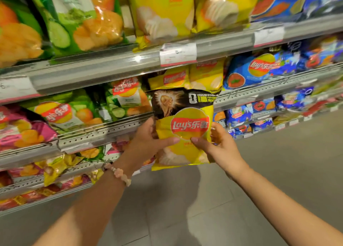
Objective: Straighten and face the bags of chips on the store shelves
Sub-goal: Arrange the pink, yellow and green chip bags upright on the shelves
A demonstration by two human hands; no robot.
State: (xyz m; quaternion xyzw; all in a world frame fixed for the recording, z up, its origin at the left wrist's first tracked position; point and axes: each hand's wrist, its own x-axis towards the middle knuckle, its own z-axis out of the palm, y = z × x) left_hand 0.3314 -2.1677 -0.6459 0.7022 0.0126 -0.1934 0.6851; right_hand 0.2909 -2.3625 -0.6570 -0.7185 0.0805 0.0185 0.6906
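Head view: my left hand (146, 143) and right hand (219, 145) pinch the yellow chip bag (185, 134) by its sides, upright, just before the shelf (104, 132) filled with green bags (74, 112) and yellow bags (187, 77).

Bright, even store lighting from overhead throws white glare across glossy green chip bags (78, 17) at upper left; price tags (178, 54) read blurred, shelf rails (115, 67) bow from wide-angle distortion, and soft shadows pool on the floor (185, 199).
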